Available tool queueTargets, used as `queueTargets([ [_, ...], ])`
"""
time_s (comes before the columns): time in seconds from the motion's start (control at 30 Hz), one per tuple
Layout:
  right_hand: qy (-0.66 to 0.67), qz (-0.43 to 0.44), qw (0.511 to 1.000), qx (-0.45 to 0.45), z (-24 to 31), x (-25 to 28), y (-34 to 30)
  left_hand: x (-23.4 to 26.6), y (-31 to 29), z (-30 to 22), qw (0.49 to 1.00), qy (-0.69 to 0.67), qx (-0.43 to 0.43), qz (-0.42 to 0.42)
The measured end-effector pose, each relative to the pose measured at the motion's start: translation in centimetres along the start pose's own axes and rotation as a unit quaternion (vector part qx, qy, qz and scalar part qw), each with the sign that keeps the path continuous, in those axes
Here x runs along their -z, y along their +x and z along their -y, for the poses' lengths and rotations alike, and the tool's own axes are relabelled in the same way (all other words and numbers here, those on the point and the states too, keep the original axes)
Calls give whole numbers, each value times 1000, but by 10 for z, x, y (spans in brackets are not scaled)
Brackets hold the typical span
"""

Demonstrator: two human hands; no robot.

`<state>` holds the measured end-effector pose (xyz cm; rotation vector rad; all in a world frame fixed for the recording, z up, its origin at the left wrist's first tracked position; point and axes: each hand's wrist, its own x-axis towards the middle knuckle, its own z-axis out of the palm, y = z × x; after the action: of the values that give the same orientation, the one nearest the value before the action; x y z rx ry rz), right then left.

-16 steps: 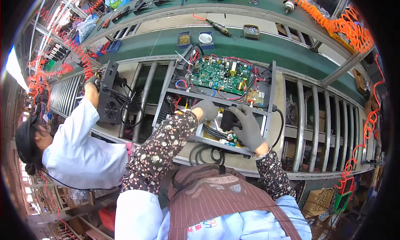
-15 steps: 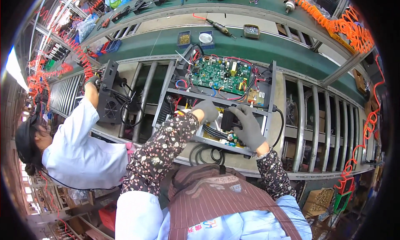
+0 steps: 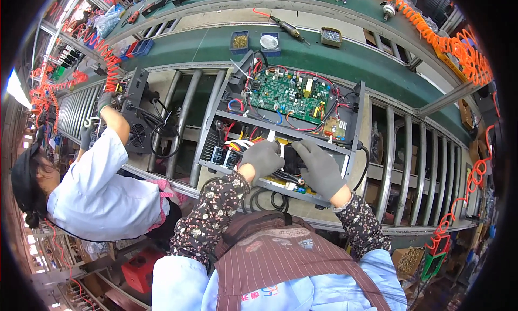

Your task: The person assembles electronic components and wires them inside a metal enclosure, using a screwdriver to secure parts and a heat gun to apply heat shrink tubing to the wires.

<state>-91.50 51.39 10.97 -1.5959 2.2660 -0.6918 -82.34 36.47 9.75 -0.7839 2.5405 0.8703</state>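
Observation:
An open grey metal chassis point(image 3: 353, 114) lies in front of me, holding a large green circuit board point(image 3: 288, 95) in its far section. Both my hands, in grey gloves, reach into the nearer section. My right hand point(image 3: 322, 170) has its fingers bent over a black block-shaped part point(image 3: 292, 159). On the other side of that part is my left hand point(image 3: 263, 159), its fingers curled together; whatever they pinch is hidden. Left of it show a bundle of white, red and yellow wires point(image 3: 240, 144) and dark cylindrical capacitors point(image 3: 231, 159). Black cables run beneath the hands.
Roller conveyor point(image 3: 404, 165) extends on both sides. At left, a co-worker point(image 3: 102, 187) handles another dark chassis point(image 3: 140, 116). Beyond my chassis, a green bench carries small parts trays point(image 3: 239, 42), a box of screws point(image 3: 331, 36) and a power screwdriver point(image 3: 290, 28). A black cable point(image 3: 264, 200) lies coiled near me.
My left hand has drawn back toward me and left, uncovering wires and capacitors. My right hand stays at the black part, its fingers closer around it. The co-worker's second hand has come into view.

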Motion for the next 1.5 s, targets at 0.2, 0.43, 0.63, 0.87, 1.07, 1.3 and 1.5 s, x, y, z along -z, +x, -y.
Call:
queueTargets([
  [0.2,-12,37,999,34,-3,-4,11,4,-4,-4,1000,4,-13,21],
  [0.43,154,63,986,-22,-36,-6,-1,6,-8,-12,1000,-6,11,19],
  [0.63,169,54,984,-17,-36,-3,-5,-2,-7,-7,999,-21,14,-28],
  [0.87,160,10,987,-16,-35,-3,-7,-12,-11,10,985,-151,-58,-63],
  [1.07,157,16,987,-5,-38,-5,-9,-9,-11,10,985,-152,-72,-25],
  [1.3,113,10,993,39,-27,2,-9,-12,-17,-12,991,-96,-5,-93],
  [1.5,-29,15,993,113,-17,6,-7,-14,-15,-18,985,-86,69,-130],
])
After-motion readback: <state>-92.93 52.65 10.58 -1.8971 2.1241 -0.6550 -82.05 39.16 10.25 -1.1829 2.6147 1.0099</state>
